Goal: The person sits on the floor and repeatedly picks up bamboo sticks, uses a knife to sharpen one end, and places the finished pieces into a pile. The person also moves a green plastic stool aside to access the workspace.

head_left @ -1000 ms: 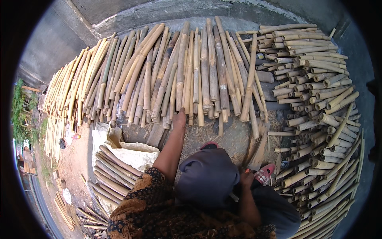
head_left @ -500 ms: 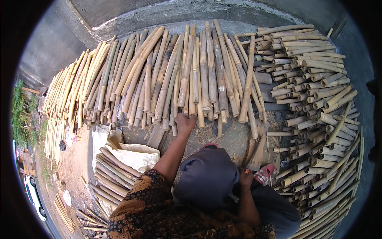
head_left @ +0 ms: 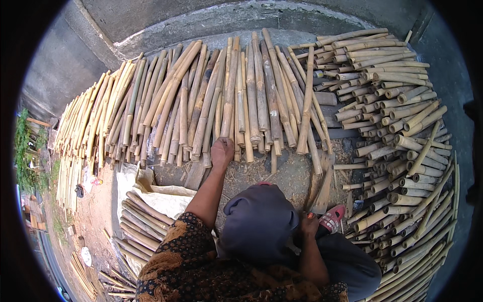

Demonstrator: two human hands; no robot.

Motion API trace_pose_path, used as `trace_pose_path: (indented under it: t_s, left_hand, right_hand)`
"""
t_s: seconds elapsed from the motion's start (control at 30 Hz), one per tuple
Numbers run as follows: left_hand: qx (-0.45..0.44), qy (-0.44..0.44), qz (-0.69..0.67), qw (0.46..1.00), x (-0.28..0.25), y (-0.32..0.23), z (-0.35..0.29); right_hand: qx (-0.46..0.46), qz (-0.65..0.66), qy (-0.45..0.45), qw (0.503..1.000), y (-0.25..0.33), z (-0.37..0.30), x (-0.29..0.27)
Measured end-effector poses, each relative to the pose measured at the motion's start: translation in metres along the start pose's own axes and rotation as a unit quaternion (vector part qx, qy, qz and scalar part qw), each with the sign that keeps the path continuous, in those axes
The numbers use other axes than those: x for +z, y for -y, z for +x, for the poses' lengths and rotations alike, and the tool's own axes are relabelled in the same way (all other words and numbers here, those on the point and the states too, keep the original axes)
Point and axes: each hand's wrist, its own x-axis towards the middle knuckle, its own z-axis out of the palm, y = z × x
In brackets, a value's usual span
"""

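A bamboo work yard: cut poles [head_left: 258, 85] in rows and stacks, chips [head_left: 241, 173] littering the ground [head_left: 297, 173], bare grey walls [head_left: 161, 15]

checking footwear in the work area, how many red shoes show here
2: one red shoe just right of the right hand; the tip of another beyond the dark-trousered knee, which hides most of it.

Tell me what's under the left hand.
The near end of a bamboo pole meets the left hand; the pole's far length shows beyond the knuckles. The hand covers that end, so its tip and whatever lies directly beneath cannot be seen.
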Motion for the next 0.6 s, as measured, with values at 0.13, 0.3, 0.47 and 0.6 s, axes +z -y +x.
trace_pose_path:
  t_s: [0.13, 0.3, 0.47, 0.6]
  left_hand:
    - [-0.028, 0.078, 0.029, 0.996, -0.008, -0.017, -0.005]
    - [0.025, 0.065, -0.023, 0.997, 0.009, -0.039, -0.008]
    - [-0.020, 0.131, -0.134, 0.982, 0.021, -0.043, 0.025]
    - [-0.171, 0.218, -0.493, 0.825, 0.009, -0.045, 0.027]
  right_hand:
    - [-0.003, -0.017, 0.002, 1.000, 0.009, -0.006, -0.007]
    - [-0.004, 0.030, 0.022, 0.999, 0.020, -0.009, -0.016]
    - [0.037, -0.003, 0.012, 0.999, 0.018, -0.008, -0.015]
    - [0.025, -0.007, 0.004, 1.000, 0.014, -0.007, -0.011]
